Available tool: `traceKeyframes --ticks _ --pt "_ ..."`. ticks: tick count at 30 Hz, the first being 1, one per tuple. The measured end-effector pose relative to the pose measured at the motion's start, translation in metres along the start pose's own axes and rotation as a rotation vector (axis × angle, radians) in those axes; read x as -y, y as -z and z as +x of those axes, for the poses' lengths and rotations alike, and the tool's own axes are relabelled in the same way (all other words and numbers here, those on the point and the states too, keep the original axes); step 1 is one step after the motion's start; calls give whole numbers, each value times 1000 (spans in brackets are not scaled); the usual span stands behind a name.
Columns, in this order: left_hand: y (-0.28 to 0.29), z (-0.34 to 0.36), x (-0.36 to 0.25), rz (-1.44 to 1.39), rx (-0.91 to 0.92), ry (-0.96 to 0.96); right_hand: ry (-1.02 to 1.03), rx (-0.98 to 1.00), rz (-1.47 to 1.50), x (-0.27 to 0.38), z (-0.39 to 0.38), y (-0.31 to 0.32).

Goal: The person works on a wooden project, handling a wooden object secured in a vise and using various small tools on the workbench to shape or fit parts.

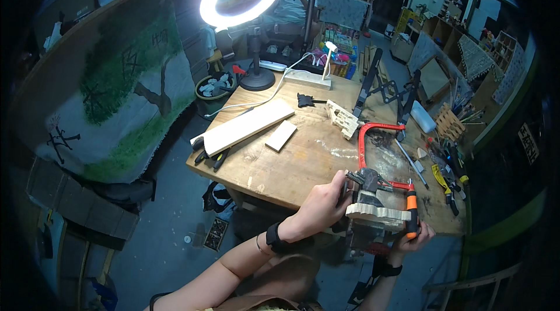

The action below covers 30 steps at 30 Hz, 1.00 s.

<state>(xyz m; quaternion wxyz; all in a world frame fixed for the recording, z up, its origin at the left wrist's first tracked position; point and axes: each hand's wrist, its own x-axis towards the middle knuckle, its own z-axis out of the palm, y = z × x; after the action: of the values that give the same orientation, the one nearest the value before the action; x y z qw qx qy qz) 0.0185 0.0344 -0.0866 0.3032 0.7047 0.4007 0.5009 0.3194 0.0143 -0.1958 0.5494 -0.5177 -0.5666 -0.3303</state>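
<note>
A bench vise [368, 199] with dark metal jaws and threaded parts sits at the table's front edge. It grips a pale wooden piece [378, 213] with a wavy edge. My left hand [324, 205] is closed on the vise's left side, its fingertips partly hidden behind the metal. Low on the right side is my right hand [413, 241], fingers curled, beside the lower end of the saw handle; what it grips is hidden. A red-framed coping saw [361, 145] with an orange and black handle [412, 209] rests across the vise and table.
Pale boards [251, 126] and a small block [281, 136] lie on the table [262, 171]. Behind the saw is a cut-out wooden piece [343, 118]. Pliers [438, 180] and other tools crowd the right side. A lit ring lamp [201, 5] stands at the back.
</note>
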Motion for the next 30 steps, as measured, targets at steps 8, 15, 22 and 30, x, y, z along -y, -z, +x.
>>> traceKeyframes --ticks 8,15,22,30 --pt "0 2 4 -47 6 -19 -5 50 -4 6 4 1" --pt "5 3 8 -197 36 -14 25 25 16 7 5 -1" --pt "3 4 5 -222 -12 51 -6 60 -37 7 2 4" --pt "2 5 4 -144 -14 64 11 27 -22 6 2 -2"
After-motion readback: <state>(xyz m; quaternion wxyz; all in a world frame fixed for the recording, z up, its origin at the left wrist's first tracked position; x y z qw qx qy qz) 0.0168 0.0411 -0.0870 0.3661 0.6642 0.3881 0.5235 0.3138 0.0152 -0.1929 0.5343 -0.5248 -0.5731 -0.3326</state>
